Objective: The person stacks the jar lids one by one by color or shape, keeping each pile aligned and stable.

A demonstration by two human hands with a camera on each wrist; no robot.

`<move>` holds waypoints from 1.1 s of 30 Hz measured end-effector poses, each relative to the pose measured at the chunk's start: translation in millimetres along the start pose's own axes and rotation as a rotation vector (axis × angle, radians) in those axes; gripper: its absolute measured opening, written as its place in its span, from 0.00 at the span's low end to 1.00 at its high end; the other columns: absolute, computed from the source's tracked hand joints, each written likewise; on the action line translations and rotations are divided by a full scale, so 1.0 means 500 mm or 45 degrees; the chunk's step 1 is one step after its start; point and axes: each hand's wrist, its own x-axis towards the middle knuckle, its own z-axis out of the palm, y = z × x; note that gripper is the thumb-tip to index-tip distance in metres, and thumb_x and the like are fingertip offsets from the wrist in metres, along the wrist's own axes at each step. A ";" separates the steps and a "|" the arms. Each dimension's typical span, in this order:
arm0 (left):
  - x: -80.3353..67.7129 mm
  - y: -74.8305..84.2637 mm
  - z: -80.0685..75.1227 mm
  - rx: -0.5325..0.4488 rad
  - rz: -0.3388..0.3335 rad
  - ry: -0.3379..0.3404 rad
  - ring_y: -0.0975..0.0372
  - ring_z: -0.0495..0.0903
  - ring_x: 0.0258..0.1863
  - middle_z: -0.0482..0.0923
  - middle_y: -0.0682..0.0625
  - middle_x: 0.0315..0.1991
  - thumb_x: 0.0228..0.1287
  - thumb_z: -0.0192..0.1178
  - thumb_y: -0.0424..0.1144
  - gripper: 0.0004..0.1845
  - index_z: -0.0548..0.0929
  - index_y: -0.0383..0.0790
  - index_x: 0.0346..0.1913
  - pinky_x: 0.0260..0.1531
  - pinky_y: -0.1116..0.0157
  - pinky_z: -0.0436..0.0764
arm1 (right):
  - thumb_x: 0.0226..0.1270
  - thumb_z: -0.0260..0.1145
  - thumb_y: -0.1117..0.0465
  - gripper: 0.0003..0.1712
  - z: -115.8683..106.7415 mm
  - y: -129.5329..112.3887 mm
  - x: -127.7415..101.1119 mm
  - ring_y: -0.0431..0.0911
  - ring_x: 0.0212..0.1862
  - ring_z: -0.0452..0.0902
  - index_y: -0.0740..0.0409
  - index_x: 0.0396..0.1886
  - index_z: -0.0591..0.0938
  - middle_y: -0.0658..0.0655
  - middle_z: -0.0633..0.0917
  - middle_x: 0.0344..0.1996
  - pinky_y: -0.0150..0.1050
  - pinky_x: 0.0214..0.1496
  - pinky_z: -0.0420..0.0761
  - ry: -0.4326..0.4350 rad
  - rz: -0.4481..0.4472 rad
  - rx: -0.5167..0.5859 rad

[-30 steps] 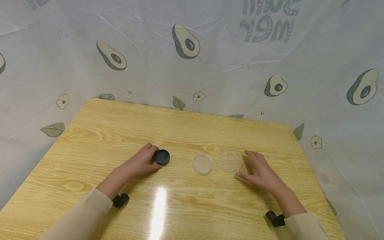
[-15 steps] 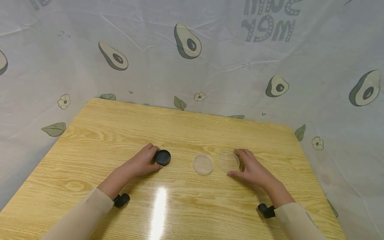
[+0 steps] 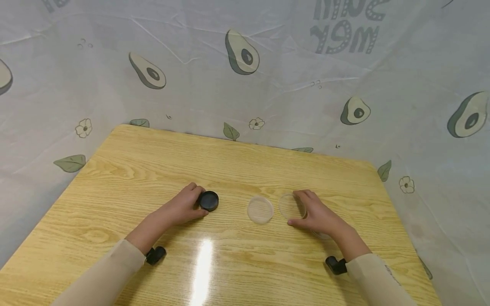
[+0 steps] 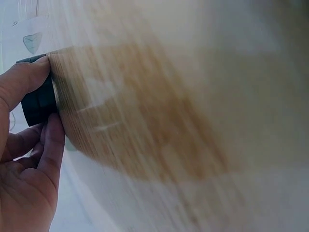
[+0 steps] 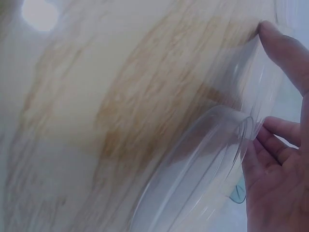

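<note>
Clear dish (image 3: 291,206) on counter (image 3: 237,170), right hand (image 3: 315,216) fingers curled round its rim; left hand (image 3: 183,206) grips black lid (image 3: 209,200). Grasp stage, likely; lifting next calls for firm pinch.

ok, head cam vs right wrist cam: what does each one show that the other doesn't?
Head only: the left hand gripping a black lid, a second clear dish lying apart, the whole table, the avocado-print backdrop.
Right wrist only: close-up of the clear dish's wall and the fingertips on its rim.
Both: the right hand holding a clear dish on the wood top.
</note>
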 end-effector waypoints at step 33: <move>0.013 0.016 -0.003 -0.006 -0.055 -0.012 0.58 0.71 0.41 0.72 0.42 0.46 0.56 0.71 0.42 0.27 0.75 0.32 0.55 0.45 0.57 0.74 | 0.53 0.74 0.40 0.54 -0.024 0.013 0.016 0.60 0.68 0.63 0.62 0.72 0.62 0.65 0.67 0.66 0.60 0.64 0.69 0.043 -0.043 0.014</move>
